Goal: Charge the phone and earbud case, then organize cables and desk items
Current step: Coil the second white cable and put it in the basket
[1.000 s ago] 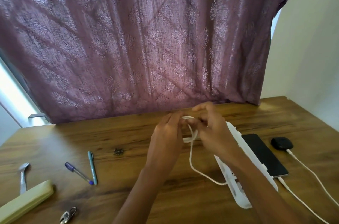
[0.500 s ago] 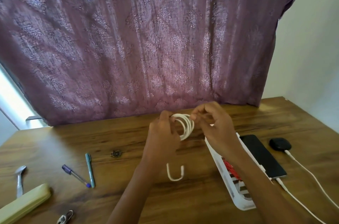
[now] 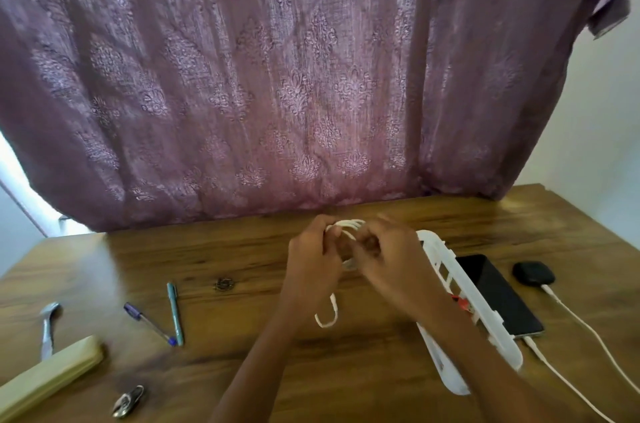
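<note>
My left hand [image 3: 311, 259] and my right hand [image 3: 391, 259] are together above the wooden desk [image 3: 259, 353], both gripping a white cable [image 3: 348, 224] wound into a small coil. A short loop of that cable hangs below my left hand. To the right lies a white tray [image 3: 481, 315] on its long side. Beyond it a black phone [image 3: 498, 294] lies flat with a white charging cable [image 3: 554, 370] plugged into its near end. A black earbud case [image 3: 533, 273] sits further right, with another white cable [image 3: 588, 325] plugged in.
On the left of the desk lie a purple pen [image 3: 149, 322], a teal pen [image 3: 175, 311], a metal spoon [image 3: 47, 325], a pale green case [image 3: 48, 377], a metal clip [image 3: 127, 401] and a small dark metal piece [image 3: 223, 284]. A purple patterned curtain [image 3: 294, 76] hangs behind.
The long loose run of white cable has been wound up into the coil between my hands; only a short loop now hangs. The white tray has been tipped onto its side.
</note>
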`<state>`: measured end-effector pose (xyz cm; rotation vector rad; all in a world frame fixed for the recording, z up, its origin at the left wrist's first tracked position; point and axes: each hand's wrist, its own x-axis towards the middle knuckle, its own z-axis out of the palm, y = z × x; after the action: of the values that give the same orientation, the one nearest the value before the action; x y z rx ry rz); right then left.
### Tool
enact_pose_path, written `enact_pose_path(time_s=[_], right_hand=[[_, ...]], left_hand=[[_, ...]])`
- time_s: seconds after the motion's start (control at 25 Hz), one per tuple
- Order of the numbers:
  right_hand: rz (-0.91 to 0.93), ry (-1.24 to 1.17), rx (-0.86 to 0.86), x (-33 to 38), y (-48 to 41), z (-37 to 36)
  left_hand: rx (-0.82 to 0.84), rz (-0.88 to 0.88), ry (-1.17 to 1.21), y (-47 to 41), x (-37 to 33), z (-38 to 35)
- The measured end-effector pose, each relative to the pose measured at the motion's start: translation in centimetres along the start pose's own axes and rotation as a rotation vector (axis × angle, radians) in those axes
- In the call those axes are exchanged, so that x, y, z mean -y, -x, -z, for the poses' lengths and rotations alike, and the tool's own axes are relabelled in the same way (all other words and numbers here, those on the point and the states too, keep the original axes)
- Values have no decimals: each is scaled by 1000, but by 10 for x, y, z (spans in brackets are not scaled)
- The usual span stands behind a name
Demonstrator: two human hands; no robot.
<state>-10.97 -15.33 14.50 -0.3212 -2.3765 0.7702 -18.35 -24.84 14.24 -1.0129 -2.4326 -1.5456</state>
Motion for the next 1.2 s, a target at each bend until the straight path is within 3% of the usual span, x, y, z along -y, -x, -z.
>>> enact_pose_path(time_s=[0.2,0.32,0.4,0.52,0.72,0.8,0.88,0.96,1.04,1.12,1.2], right_hand=[[-571,-804,212,0,-12,22],[-587,-1191,236,5,-10,32],[-503,-1123,221,10,-9,39],[-409,-791,110,11,-8,45],[-173,-43,135,-5,-10,62],[-203,-46,228,-9,-11,68],[-299,-296,321,-14,-6,68],[-390,-537,274,-19,-2,65],[-408,-618,163,-22,-3,62],[-329,-454,2,-24,-7,53],[-200,-89,-184,-21,-8,42]], left_hand=[[3,-212,-44,6,1,4],[-52,-190,-34,1,1,6],[-88,-145,-43,-1,2,7],[-106,-148,-45,-2,4,9],[-140,-87,-45,1,7,12],[-193,-18,-4,0,7,15],[-265,63,49,-3,8,20],[-298,149,116,-7,9,26],[-274,200,169,-9,10,28],[-254,241,219,-8,8,27],[-230,266,277,-8,3,23]])
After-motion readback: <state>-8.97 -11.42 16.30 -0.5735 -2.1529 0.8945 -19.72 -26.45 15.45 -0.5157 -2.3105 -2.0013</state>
